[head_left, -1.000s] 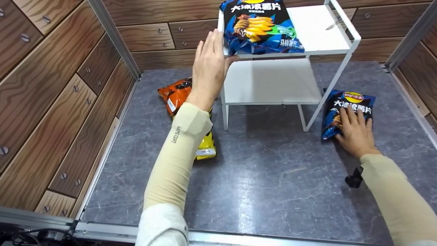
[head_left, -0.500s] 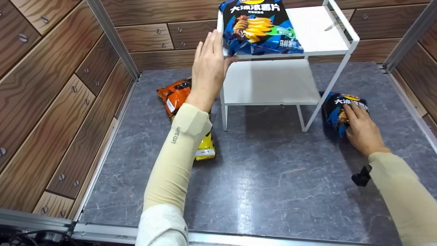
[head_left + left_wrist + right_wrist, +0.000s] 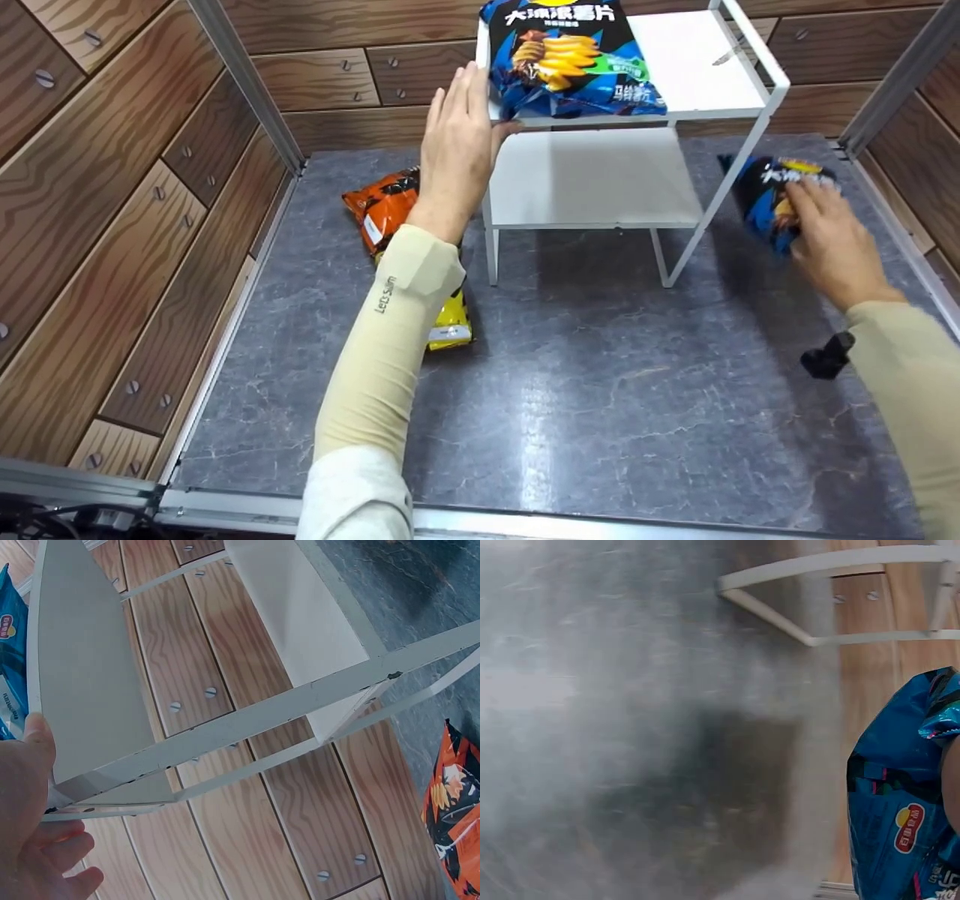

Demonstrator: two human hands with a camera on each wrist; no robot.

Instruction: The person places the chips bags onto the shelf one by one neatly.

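Note:
My right hand (image 3: 840, 244) grips a black-and-blue bag of potato chips (image 3: 772, 196), held above the floor right of a white two-tier shelf (image 3: 589, 180). In the right wrist view the chip bag (image 3: 896, 802) bulges at the right edge, with only a bit of the hand showing. My left hand (image 3: 457, 154) rests against the shelf's left front corner, fingers straight along its side and thumb at the front edge. The left wrist view shows the thumb and fingers on either side of the frame (image 3: 225, 724). A second, matching chip bag (image 3: 562, 60) lies on the top tier beside that hand.
An orange bag (image 3: 386, 206) and a yellow bag (image 3: 454, 322) lie on the grey marbled floor (image 3: 600, 420), partly behind my left arm. Wood-patterned walls (image 3: 142, 247) enclose the area. A metal rail (image 3: 465, 521) runs along the near edge.
My right hand has closed its fingers on the chip bag, bunched it and lifted it off the floor, moving up and to the right. The left hand has stayed at the shelf.

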